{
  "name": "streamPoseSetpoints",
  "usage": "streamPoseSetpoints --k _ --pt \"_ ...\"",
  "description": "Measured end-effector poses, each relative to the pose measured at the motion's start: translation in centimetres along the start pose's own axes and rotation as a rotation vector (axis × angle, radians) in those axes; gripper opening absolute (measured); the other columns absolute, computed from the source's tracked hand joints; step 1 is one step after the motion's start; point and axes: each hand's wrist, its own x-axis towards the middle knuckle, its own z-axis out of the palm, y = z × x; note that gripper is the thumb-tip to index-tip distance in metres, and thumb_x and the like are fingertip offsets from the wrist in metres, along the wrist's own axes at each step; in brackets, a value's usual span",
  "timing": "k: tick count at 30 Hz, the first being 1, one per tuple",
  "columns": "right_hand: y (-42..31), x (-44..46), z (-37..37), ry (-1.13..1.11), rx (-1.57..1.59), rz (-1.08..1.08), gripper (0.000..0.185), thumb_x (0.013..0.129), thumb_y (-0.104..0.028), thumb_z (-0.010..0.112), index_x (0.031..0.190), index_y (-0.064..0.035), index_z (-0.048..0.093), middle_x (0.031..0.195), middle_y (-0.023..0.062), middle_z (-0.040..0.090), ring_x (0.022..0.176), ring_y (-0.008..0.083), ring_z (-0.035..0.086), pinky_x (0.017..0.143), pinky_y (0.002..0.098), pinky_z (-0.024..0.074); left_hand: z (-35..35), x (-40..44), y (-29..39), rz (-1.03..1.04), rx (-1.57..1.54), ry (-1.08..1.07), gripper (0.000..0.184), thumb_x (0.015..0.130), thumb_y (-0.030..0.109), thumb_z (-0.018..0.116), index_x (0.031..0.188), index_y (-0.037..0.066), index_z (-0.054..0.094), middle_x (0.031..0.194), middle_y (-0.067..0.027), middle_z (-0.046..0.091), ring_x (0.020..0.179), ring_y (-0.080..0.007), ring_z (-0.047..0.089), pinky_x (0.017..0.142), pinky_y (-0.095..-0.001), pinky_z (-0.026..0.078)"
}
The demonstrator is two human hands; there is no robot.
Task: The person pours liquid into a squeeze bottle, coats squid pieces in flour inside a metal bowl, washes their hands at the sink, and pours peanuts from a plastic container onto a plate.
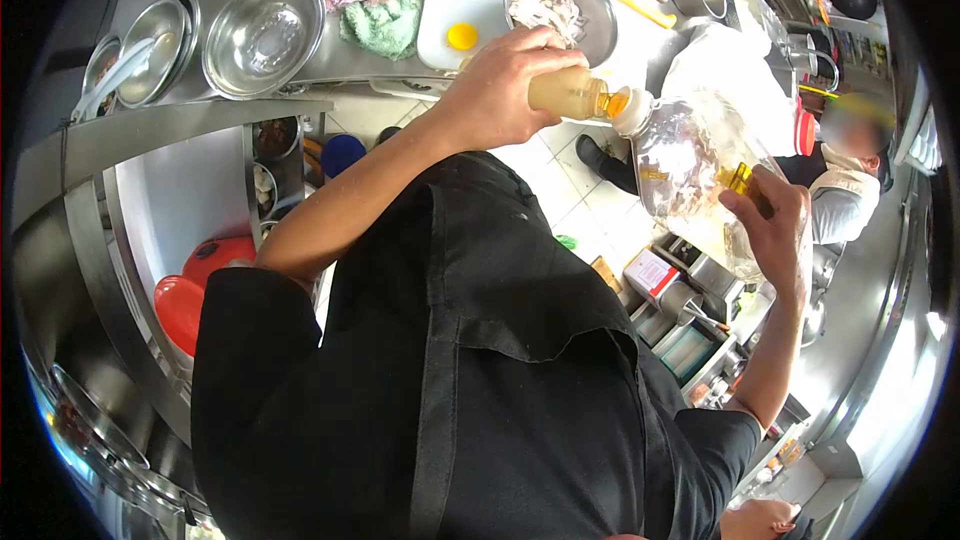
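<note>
- A small, round, cloudy yellow bottle point(560, 93) is up in front of the black apron point(530, 270), its neck at the white mouth of a big clear plastic jug point(685, 155).
- The left hand point(505, 85) has its fingers curled around the bottle.
- The right hand point(775, 215) has its fingers closed around the jug's yellow handle point(738, 178).
- Past them, a round silver metal bowl point(597, 15) holds pale strips.

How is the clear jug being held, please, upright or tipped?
Tipped: the jug, held by the right hand, shows its side, with its neck pointing towards the bottle in the left hand.
</note>
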Motion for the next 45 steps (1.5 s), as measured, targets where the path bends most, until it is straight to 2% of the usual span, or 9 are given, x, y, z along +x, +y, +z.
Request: streamPoseSetpoints --k 1,8,10,11,13,19,41,43,45 --pt "-0.2 0.0 -0.1 0.001 -0.003 0.035 0.028 0.070 -0.016 0.068 0.060 0.0014 0.049 0.048 0.0082 0.040 0.046 0.0151 0.035 0.046 0.0319 0.0332 0.0 -0.1 0.0 0.007 0.014 0.010 0.057 0.062 0.005 0.075 0.116 0.010 0.056 0.116 -0.0107 0.053 0.112 -0.0264 0.048 0.096 -0.0351 0.039" --pt "-0.5 0.1 -0.7 0.015 -0.042 -0.011 0.025 0.070 -0.014 0.068 0.061 0.0004 0.049 0.048 0.0073 0.040 0.045 0.0148 0.038 0.047 0.0317 0.0349 0.0 -0.2 -0.2 -0.010 0.010 0.015 0.057 0.063 0.007 0.075 0.117 0.012 0.056 0.120 -0.0100 0.052 0.115 -0.0266 0.047 0.097 -0.0358 0.038" --pt "-0.8 0.0 -0.8 -0.006 -0.045 0.063 0.024 0.070 -0.014 0.068 0.061 -0.0002 0.050 0.049 0.0067 0.040 0.046 0.0151 0.038 0.047 0.0314 0.0351 0.2 -0.2 -0.3 0.100 0.033 0.121 0.049 0.058 0.004 0.074 0.105 0.004 0.060 0.099 -0.0100 0.056 0.095 -0.0281 0.054 0.084 -0.0362 0.043" --pt "-0.5 0.1 -0.8 -0.008 -0.046 0.063 0.024 0.070 -0.014 0.068 0.061 -0.0002 0.050 0.049 0.0067 0.040 0.046 0.0151 0.038 0.047 0.0314 0.0351 0.2 -0.2 -0.3 0.099 0.031 0.121 0.049 0.058 0.004 0.074 0.105 0.004 0.060 0.099 -0.0100 0.056 0.095 -0.0281 0.054 0.084 -0.0362 0.043" --pt "0.4 0.1 -0.8 0.023 -0.089 -0.062 0.040 0.073 -0.020 0.070 0.061 0.0004 0.038 0.049 0.0056 0.029 0.047 0.0119 0.025 0.044 0.0302 0.0230 0.1 -0.2 -0.4 -0.004 0.020 0.002 0.057 0.062 0.006 0.075 0.116 0.009 0.056 0.116 -0.0107 0.052 0.111 -0.0273 0.048 0.095 -0.0360 0.039" --pt "0.2 0.0 -1.1 0.040 -0.108 -0.091 0.039 0.073 -0.021 0.069 0.061 0.0007 0.039 0.049 0.0067 0.031 0.047 0.0138 0.026 0.045 0.0310 0.0237 0.5 0.0 -0.6 0.052 0.005 0.015 0.054 0.062 0.008 0.073 0.114 0.007 0.057 0.110 -0.0116 0.055 0.107 -0.0277 0.050 0.094 -0.0356 0.039" --pt "-0.8 -0.7 -2.1 0.006 -0.138 0.014 0.038 0.073 -0.021 0.070 0.065 0.0026 0.041 0.051 0.0078 0.033 0.048 0.0142 0.028 0.046 0.0310 0.0262 1.5 -0.2 -0.8 0.043 0.050 0.067 0.052 0.060 0.006 0.073 0.110 0.005 0.060 0.106 -0.0110 0.058 0.104 -0.0269 0.053 0.094 -0.0350 0.040" --pt "-0.9 -0.7 -2.1 -0.008 -0.126 0.023 0.037 0.072 -0.019 0.070 0.065 0.0027 0.041 0.051 0.0077 0.034 0.049 0.0134 0.028 0.046 0.0307 0.0263 1.6 -0.2 -0.8 0.100 0.033 0.105 0.048 0.057 0.007 0.075 0.104 0.003 0.062 0.096 -0.0102 0.059 0.092 -0.0256 0.056 0.082 -0.0342 0.045" --pt "-0.8 -0.8 -2.2 -0.008 -0.119 0.020 0.037 0.072 -0.019 0.070 0.065 0.0027 0.042 0.051 0.0077 0.034 0.049 0.0135 0.028 0.046 0.0307 0.0262 1.8 -0.1 -1.0 0.100 0.028 0.103 0.048 0.057 0.007 0.075 0.104 0.003 0.063 0.096 -0.0098 0.059 0.091 -0.0256 0.056 0.082 -0.0341 0.046"
